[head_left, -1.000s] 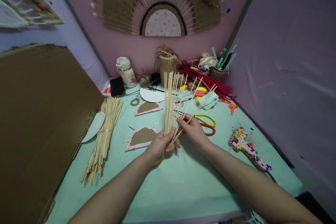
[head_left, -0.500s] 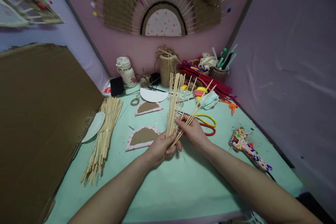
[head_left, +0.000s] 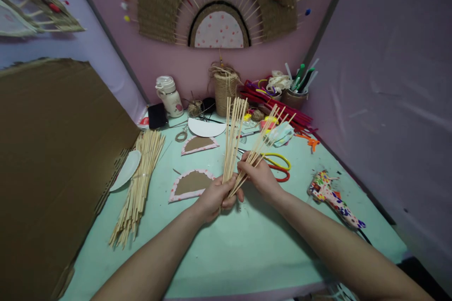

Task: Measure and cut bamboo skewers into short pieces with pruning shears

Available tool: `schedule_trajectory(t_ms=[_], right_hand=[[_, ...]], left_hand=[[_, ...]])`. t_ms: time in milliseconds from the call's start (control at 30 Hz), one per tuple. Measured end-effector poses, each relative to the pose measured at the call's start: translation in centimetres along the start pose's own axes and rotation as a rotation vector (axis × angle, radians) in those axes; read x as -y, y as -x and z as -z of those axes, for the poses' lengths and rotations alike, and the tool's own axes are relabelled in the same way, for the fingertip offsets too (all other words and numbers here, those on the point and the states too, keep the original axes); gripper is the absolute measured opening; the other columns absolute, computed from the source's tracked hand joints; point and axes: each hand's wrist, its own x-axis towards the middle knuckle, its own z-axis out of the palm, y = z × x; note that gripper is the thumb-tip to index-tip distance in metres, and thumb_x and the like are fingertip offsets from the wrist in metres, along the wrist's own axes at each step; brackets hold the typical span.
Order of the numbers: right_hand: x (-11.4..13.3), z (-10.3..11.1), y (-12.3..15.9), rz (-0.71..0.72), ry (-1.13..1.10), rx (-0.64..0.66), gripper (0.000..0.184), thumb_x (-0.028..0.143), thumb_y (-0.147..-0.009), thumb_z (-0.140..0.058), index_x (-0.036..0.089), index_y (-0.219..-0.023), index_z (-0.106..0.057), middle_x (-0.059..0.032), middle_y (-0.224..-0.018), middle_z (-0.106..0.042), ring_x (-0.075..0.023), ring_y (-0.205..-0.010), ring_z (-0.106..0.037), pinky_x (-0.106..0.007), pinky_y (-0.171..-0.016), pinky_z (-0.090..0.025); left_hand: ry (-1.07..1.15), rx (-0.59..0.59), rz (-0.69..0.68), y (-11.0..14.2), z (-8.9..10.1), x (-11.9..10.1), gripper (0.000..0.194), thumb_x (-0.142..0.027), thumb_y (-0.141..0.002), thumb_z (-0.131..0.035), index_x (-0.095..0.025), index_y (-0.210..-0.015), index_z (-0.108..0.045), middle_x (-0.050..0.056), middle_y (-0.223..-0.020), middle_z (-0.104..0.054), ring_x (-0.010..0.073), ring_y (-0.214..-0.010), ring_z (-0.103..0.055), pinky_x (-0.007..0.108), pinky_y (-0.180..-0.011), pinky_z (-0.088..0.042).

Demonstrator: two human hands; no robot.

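My left hand (head_left: pixel 215 197) is closed round the lower ends of a bunch of thin wooden sticks (head_left: pixel 233 138) that stand upright over the mint-green table (head_left: pixel 219 254). My right hand (head_left: pixel 259 176) pinches several of these sticks (head_left: pixel 264 138) and leans them off to the right, away from the rest. Just left of my hands lies a half-round cardboard piece (head_left: pixel 190 184) with a pink dotted edge. A second, smaller one (head_left: pixel 199 145) lies behind it.
A big loose pile of sticks (head_left: pixel 139 181) lies at the left beside a large cardboard sheet (head_left: pixel 52 160). Yellow and red scissors (head_left: pixel 280 164) lie behind my right hand. A patterned glue gun (head_left: pixel 334 200) is at the right. Twine jar (head_left: pixel 225 87), bottle (head_left: pixel 169 96), pen cup (head_left: pixel 294 96) stand at the back.
My right hand has gathered the splayed sticks at the right into a tighter group, leaning further from the upright bunch. My left hand has barely moved.
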Motion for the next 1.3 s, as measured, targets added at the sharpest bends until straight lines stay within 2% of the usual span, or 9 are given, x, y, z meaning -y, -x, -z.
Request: schedule_trajectory(t_ms=[100,200,367,633,733,867,1000,1100,1300], right_hand=[[0.22,-0.07,0.04,-0.076,-0.068,0.034,0.029,0.04,-0.07,-0.071,0.019,-0.084,-0.056,0.0062,-0.055,-0.051,-0.0105,-0.048,-0.047,-0.022,-0.046,-0.036],[0.51,-0.2,0.18,-0.109,-0.087,0.062,0.03,0.043,-0.069,-0.073,0.018,-0.076,-0.058,0.0072,-0.052,-0.047,-0.0096,-0.046,-0.048,-0.021,-0.044,-0.036],[0.64,-0.2,0.28,-0.077,-0.071,0.029,0.03,0.042,-0.068,-0.074,0.018,-0.07,-0.056,0.0064,-0.051,-0.048,-0.0106,-0.045,-0.051,-0.021,-0.043,-0.037],[0.38,-0.22,0.25,-0.088,-0.116,0.0,0.03,0.041,-0.066,-0.075,0.02,-0.068,-0.054,0.0058,-0.059,-0.048,-0.0116,-0.054,-0.052,-0.028,-0.057,-0.051],[0.29,-0.13,0.27,-0.035,-0.067,-0.015,0.023,0.036,-0.071,-0.07,0.02,-0.069,-0.054,0.0054,-0.061,-0.046,-0.0111,-0.056,-0.047,-0.026,-0.056,-0.048],[-0.03,0.17,0.1,0.036,0.055,0.015,0.012,0.027,-0.076,-0.062,0.018,-0.069,-0.057,0.0029,-0.062,-0.05,-0.0108,-0.058,-0.045,-0.023,-0.052,-0.038],[0.01,0.09,0.06,-0.028,-0.016,0.046,0.022,0.034,-0.072,-0.069,0.019,-0.069,-0.053,0.0046,-0.057,-0.049,-0.0101,-0.052,-0.044,-0.023,-0.048,-0.036],[0.45,-0.2,0.29,-0.1,-0.071,0.057,0.03,0.041,-0.067,-0.074,0.019,-0.074,-0.055,0.0064,-0.054,-0.047,-0.0092,-0.047,-0.043,-0.022,-0.044,-0.034],[0.79,-0.39,0.5,-0.109,-0.077,0.017,0.032,0.043,-0.065,-0.074,0.019,-0.069,-0.055,0.0074,-0.05,-0.045,-0.0079,-0.045,-0.04,-0.021,-0.043,-0.033]], left_hand=[[-0.004,0.031,0.014,-0.02,0.06,0.19,0.041,-0.054,-0.084,-0.057,-0.016,-0.095,-0.05,0.001,-0.063,-0.062,0.0024,-0.035,-0.024,0.02,-0.037,-0.011],[-0.012,0.037,0.029,-0.07,0.04,0.3,0.042,-0.055,-0.084,-0.057,-0.015,-0.096,-0.05,0.001,-0.063,-0.062,0.0024,-0.034,-0.024,0.02,-0.037,-0.011],[0.011,0.029,0.041,-0.06,-0.05,0.22,0.044,-0.056,-0.081,-0.06,-0.016,-0.097,-0.049,0.001,-0.062,-0.063,0.0021,-0.033,-0.024,0.019,-0.036,-0.011],[0.035,0.037,0.028,-0.05,0.06,0.2,0.047,-0.057,-0.082,-0.059,-0.015,-0.104,-0.05,0.001,-0.063,-0.063,0.0024,-0.034,-0.024,0.019,-0.037,-0.013],[0.038,0.014,0.017,-0.07,-0.02,0.09,0.045,-0.057,-0.083,-0.058,-0.015,-0.099,-0.051,0.001,-0.063,-0.063,0.0024,-0.034,-0.023,0.019,-0.036,-0.012],[0.035,-0.004,0.01,0.02,-0.09,-0.13,0.044,-0.058,-0.083,-0.057,-0.014,-0.091,-0.053,0.0,-0.06,-0.06,0.0021,-0.033,-0.022,0.02,-0.035,-0.011],[0.023,0.037,0.038,0.07,0.0,-0.01,0.046,-0.056,-0.085,-0.055,-0.013,-0.1,-0.055,0.001,-0.061,-0.061,0.0027,-0.034,-0.022,0.02,-0.035,-0.012],[0.018,0.068,0.059,0.01,0.0,0.17,0.047,-0.055,-0.085,-0.054,-0.012,-0.104,-0.055,0.001,-0.062,-0.062,0.0026,-0.033,-0.023,0.019,-0.035,-0.013],[0.034,0.072,0.063,0.03,-0.1,0.26,0.047,-0.056,-0.084,-0.056,-0.013,-0.102,-0.053,0.001,-0.062,-0.063,0.0025,-0.033,-0.023,0.018,-0.034,-0.014]])
